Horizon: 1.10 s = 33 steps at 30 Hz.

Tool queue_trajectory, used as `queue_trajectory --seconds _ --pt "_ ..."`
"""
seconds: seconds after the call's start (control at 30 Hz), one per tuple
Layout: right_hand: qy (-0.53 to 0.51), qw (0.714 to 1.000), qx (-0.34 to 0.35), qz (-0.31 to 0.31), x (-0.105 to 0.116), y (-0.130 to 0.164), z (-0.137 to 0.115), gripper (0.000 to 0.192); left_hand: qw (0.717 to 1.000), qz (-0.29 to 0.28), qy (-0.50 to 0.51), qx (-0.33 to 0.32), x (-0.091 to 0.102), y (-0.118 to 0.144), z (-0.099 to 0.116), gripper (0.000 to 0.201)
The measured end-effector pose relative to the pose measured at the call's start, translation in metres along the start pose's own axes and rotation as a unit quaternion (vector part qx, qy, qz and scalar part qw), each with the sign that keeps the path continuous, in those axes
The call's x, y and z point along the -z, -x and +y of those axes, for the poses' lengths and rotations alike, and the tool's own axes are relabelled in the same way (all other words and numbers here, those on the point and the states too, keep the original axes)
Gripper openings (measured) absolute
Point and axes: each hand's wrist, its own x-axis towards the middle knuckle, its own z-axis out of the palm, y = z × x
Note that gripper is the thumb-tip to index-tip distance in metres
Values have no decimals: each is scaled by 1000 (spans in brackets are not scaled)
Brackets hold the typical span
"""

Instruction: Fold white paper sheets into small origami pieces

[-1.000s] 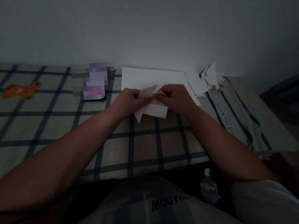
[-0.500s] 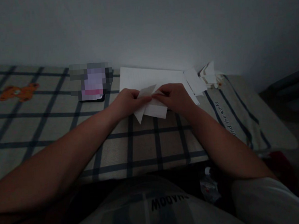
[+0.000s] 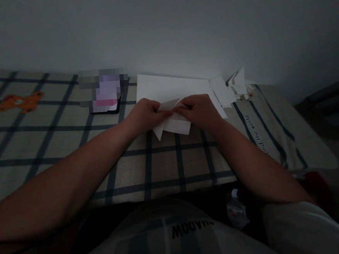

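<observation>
A folded piece of white paper (image 3: 176, 125) is held between my two hands, over the near edge of some white paper sheets (image 3: 169, 84). My left hand (image 3: 148, 113) pinches its left side, with the thumb lying on top. From the other side my right hand (image 3: 195, 107) grips it, thumb and fingertips meeting close to the left thumb. One pointed flap hangs down at the left and a squarer part sticks out toward me. The fingers beneath the paper are hidden.
Several folded white paper pieces (image 3: 239, 84) sit at the right by the wall, beside a loose paper slip (image 3: 222, 91). To the left lie a phone (image 3: 106, 93), partly blurred, and an orange bear-shaped item (image 3: 21, 102). A checked cloth (image 3: 163, 168) covers the surface. Below its edge is a plastic bottle (image 3: 237, 211).
Both hands keep their hold on the folded paper, almost unmoved. The whole view has shifted very slightly.
</observation>
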Motion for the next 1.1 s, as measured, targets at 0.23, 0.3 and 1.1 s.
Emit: queue_trajectory --seconds 0.23,0.3,1.1 --pt "-42 998 -41 -21 -3 -2 4 25 999 31 -21 -9 -2 0 -1 41" --pt "-67 995 -54 -44 -3 -2 7 27 999 37 -28 -11 -2 -1 -3 37" --pt "-72 996 -49 -15 -8 0 6 17 987 76 -94 -109 -3 7 4 24"
